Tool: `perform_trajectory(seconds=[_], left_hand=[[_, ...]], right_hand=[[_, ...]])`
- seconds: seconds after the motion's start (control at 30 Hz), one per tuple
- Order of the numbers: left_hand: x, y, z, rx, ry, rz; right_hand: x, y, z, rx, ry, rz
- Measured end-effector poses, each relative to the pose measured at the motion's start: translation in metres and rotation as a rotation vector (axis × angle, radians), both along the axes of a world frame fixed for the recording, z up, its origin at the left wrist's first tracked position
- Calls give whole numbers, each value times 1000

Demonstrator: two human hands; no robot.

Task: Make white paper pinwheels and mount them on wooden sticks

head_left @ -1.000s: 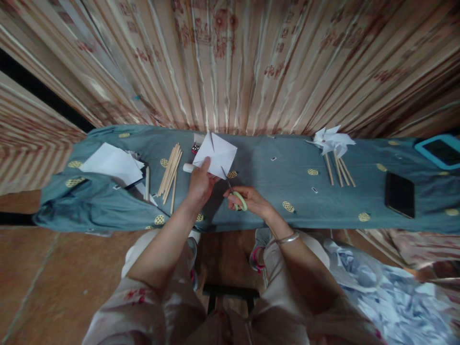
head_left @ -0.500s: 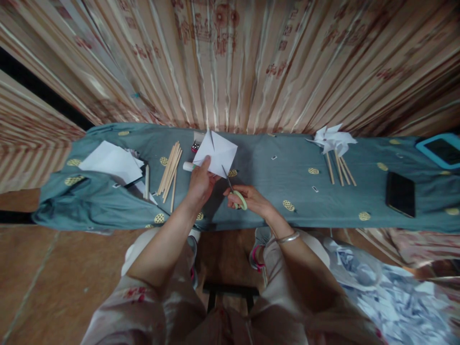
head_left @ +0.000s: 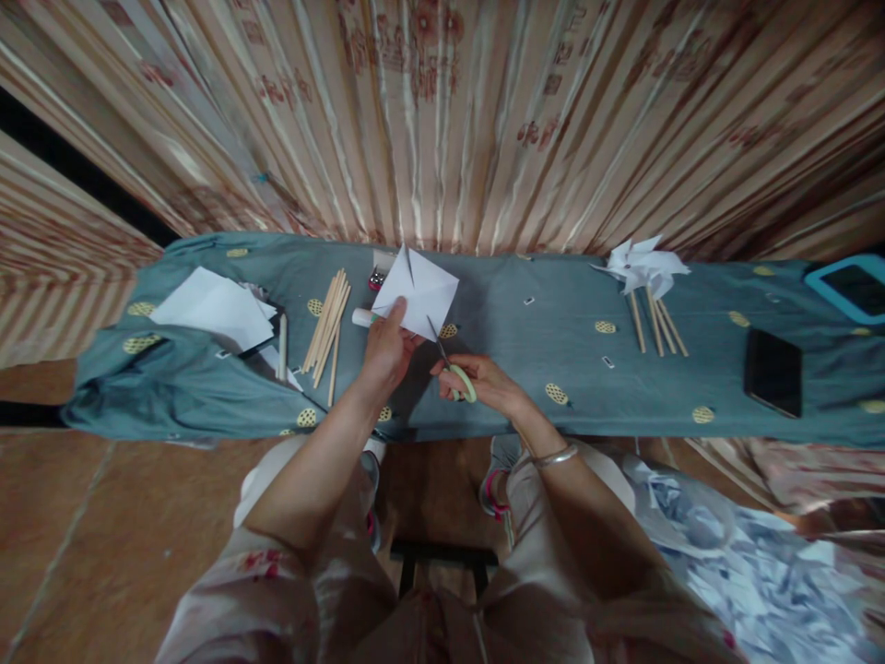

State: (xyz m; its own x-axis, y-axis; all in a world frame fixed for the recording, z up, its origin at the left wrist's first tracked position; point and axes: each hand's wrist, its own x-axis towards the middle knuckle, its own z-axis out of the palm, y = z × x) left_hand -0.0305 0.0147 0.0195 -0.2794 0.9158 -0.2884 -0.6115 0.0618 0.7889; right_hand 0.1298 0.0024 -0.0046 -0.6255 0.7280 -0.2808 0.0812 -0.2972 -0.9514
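My left hand point(head_left: 388, 349) is closed on a square white sheet of paper point(head_left: 425, 288), thumb on top near its left corner. One slit shows at the paper's far corner. My right hand point(head_left: 477, 380) grips scissors with pale green handles point(head_left: 465, 384), and their blades lie at the paper's near corner. A white glue stick point(head_left: 362, 318) lies beside my left hand, partly covered by it. Behind the paper's left edge sits a small box of pins point(head_left: 377, 278), partly hidden.
Left on the cloth-covered table point(head_left: 498, 318) are wooden sticks point(head_left: 327, 325), a pencil-like rod point(head_left: 282, 347) and white paper sheets point(head_left: 211, 309). Paper pinwheels on sticks point(head_left: 646, 267), a black phone point(head_left: 772, 373) and a blue-framed tablet point(head_left: 854, 290) lie right. A bag of paper pieces point(head_left: 767, 572) stands below.
The view has shifted very slightly. Both hands, the paper and the scissors hold nearly the same position, with the blades still at the near corner.
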Motion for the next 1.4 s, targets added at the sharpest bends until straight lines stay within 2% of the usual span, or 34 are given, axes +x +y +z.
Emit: perform_trajectory(seconds=[0.4,0.63,1.07,1.4], left_hand=[[-3,-1,-7,43,3,-10],[-2,-1,-6,-13,22,8],[-3,-3,-5,-5,-2,-5],[-3,-3,-7,14,-13,-6]], right_hand=[[1,-2,-4,0,-1,-3],[1,-2,-3,1,-7,-4],[0,-4,0,-44,-12,-11],[2,-5,-1,-17,-37,-3]])
